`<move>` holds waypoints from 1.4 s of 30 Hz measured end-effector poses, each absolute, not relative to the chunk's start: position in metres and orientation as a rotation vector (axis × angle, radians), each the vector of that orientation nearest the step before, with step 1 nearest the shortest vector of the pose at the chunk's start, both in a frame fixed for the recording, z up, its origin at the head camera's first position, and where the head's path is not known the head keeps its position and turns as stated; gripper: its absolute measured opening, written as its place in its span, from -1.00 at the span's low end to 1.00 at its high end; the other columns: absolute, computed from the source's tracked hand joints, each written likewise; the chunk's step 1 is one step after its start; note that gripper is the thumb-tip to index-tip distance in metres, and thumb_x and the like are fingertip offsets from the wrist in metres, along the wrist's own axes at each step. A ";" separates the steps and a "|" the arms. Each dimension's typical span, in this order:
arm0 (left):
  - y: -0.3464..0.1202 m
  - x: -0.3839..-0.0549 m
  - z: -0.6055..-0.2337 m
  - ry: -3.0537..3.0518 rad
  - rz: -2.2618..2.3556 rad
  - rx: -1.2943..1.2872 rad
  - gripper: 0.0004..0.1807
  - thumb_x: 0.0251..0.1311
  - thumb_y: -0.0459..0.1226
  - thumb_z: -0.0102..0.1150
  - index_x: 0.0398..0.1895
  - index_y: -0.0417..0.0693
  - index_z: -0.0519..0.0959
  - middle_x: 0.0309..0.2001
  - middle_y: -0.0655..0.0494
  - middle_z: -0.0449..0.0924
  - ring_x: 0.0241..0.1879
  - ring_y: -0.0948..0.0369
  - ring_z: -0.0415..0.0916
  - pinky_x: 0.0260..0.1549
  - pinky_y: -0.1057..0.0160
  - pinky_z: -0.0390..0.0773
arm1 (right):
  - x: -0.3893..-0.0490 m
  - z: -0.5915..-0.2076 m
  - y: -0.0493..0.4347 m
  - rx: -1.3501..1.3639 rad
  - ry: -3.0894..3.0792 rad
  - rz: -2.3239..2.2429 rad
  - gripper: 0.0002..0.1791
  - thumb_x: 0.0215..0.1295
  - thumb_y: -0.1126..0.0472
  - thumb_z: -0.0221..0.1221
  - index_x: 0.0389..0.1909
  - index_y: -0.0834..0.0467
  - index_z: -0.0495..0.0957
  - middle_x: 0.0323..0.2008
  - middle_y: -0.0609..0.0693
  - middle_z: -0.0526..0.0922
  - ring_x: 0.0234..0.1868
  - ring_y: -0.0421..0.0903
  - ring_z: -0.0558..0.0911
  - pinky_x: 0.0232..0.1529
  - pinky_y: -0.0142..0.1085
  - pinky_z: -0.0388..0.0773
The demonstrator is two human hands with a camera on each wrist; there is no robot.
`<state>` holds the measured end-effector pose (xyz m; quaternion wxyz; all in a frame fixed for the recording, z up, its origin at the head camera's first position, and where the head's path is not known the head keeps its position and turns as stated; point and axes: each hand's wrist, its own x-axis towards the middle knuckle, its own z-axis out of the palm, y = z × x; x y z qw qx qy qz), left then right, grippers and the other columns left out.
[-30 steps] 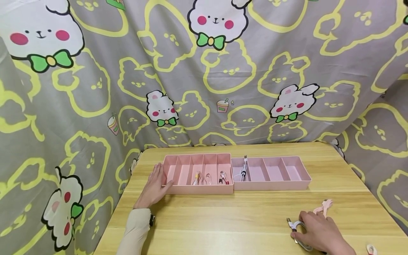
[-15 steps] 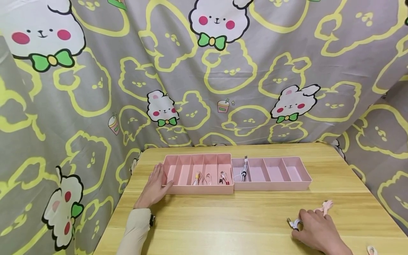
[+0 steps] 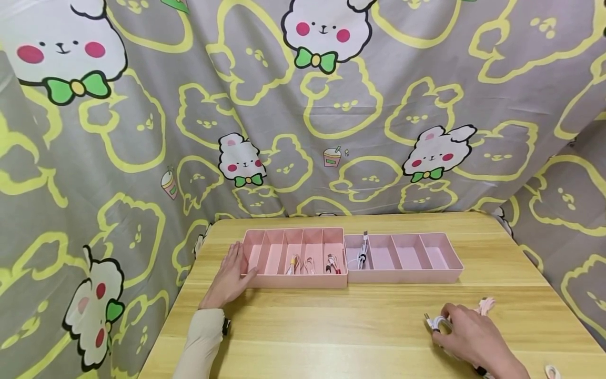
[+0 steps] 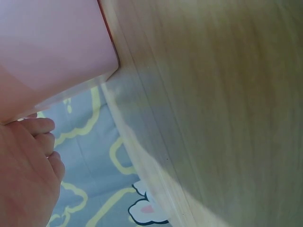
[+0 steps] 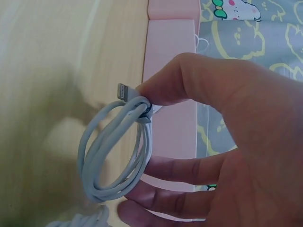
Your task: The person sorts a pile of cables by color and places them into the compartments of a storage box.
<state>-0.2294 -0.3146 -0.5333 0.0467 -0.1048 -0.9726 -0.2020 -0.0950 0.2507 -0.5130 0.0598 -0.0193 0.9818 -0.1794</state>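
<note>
My right hand [image 3: 473,331] pinches a coiled white charging cable [image 5: 116,151] between thumb and fingers, above the right part of the table. A small flat metal plug [image 5: 122,91] sticks out of the coil, and a dark tie wraps its strands. Against the left end of the pink divided box [image 3: 295,282] rests my left hand [image 3: 227,281], fingers along its side and thumb at the front corner. Coiled cables [image 3: 293,263] lie in several of that box's compartments. Just behind my right hand is a pink cable [image 3: 486,305], partly hidden by it.
A paler pink divided box [image 3: 402,276] adjoins the first on the right, with a white cable [image 3: 362,252] in its left compartment. Another small coil [image 3: 551,372] lies at the lower right of the wooden table [image 3: 331,326]. A patterned curtain [image 3: 341,131] hangs behind.
My right hand has taken hold of the white cable and tilted it up slightly from the table. The left hand and both boxes stay where they were.
</note>
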 end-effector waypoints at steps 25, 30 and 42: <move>-0.314 -0.230 -0.532 -2.977 -0.634 -0.309 0.05 0.45 0.12 0.09 0.63 -0.41 -0.14 0.67 -0.33 -0.20 0.67 -0.25 -0.26 0.60 -0.30 -0.09 | -0.106 -0.495 0.256 -0.023 2.906 -0.674 -0.60 0.13 -0.04 0.42 -0.14 0.13 0.61 -0.42 -0.06 0.54 -0.45 -0.14 0.43 -0.53 -0.25 0.32; -0.314 -0.229 -0.532 -2.976 -0.639 -0.305 0.05 0.45 0.12 0.09 0.63 -0.40 -0.14 0.67 -0.32 -0.20 0.67 -0.25 -0.25 0.60 -0.30 -0.09 | -0.108 -0.490 0.257 -0.080 2.953 -0.675 -0.61 0.13 -0.02 0.41 -0.15 0.14 0.63 -0.41 -0.06 0.57 -0.43 -0.16 0.44 -0.50 -0.26 0.35; -0.314 -0.228 -0.532 -2.972 -0.639 -0.309 0.06 0.44 0.13 0.09 0.63 -0.41 -0.14 0.67 -0.34 -0.17 0.67 -0.25 -0.24 0.60 -0.31 -0.08 | -0.116 -0.475 0.257 -0.106 2.937 -0.687 -0.53 0.20 -0.06 0.38 -0.03 0.20 0.62 -0.26 0.00 0.65 -0.34 -0.15 0.52 -0.40 -0.25 0.43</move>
